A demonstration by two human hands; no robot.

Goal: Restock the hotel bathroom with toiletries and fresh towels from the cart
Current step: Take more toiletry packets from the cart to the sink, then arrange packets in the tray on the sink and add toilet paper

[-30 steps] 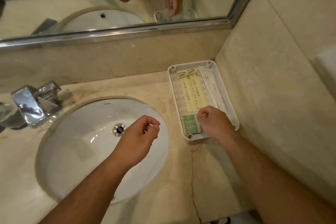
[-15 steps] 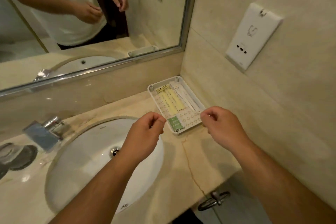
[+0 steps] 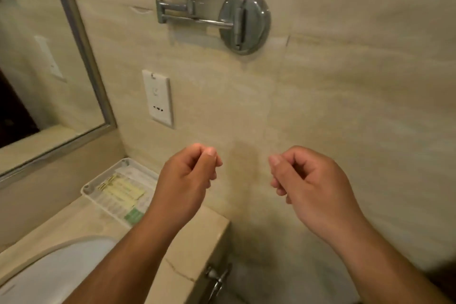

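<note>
Head cam: the white tray (image 3: 85, 189) sits on the counter (image 3: 86, 226), pushed into the corner where the two walls meet. It's stocked with yellow sachets (image 3: 121, 191) lying lengthwise, a green packet (image 3: 134, 216) at the near end and some white wrappers along the wall side, which are too blurry to read. Neither hand is on any of it. The left hand (image 3: 187, 180) is in the air just up and right of the tray, and its wrist hides the tray's near right corner. Its fingers are curled in with the thumb tip against the index finger, and I can't see anything in it. The right hand (image 3: 308, 185) is further right of the tray and well apart from it, in front of the wall. It's curled up the same way with nothing visible in it. The sink (image 3: 56, 269) is near the tray on the left. A white wall socket (image 3: 158, 97) is straight above the tray, with the big framed mirror (image 3: 37, 69) up and left. A chrome swing-arm mirror mount (image 3: 244, 21) is higher up on the right.
</note>
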